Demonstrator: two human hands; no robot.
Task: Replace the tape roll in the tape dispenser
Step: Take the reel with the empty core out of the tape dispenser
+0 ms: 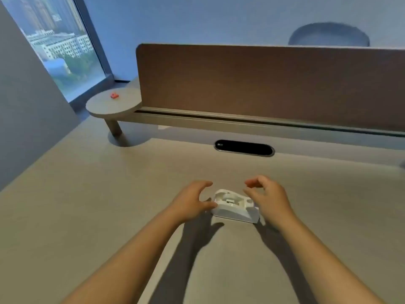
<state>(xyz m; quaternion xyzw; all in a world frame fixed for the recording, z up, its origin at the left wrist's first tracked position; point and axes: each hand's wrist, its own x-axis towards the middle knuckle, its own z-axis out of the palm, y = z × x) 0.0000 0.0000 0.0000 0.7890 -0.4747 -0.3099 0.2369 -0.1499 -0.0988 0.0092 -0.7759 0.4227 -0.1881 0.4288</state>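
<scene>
Head view: a white tape dispenser (235, 206) sits on the grey tabletop (87, 205), its roll cradle showing bare, between two bare hands. Left hand (192, 201) rests fingertips against the dispenser's left end, grip spread wide and holding nothing. Right hand (268, 197) hovers at the right end, fingers curled loosely, grip open and empty. A small red object (114, 95) lies on a round shelf (103, 106) beside the brown divider (263, 84).

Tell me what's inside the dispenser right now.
No roll shows in the dispenser: only its white cradle with a small hub piece. The left hand touches one end, the right hand covers the other.
</scene>
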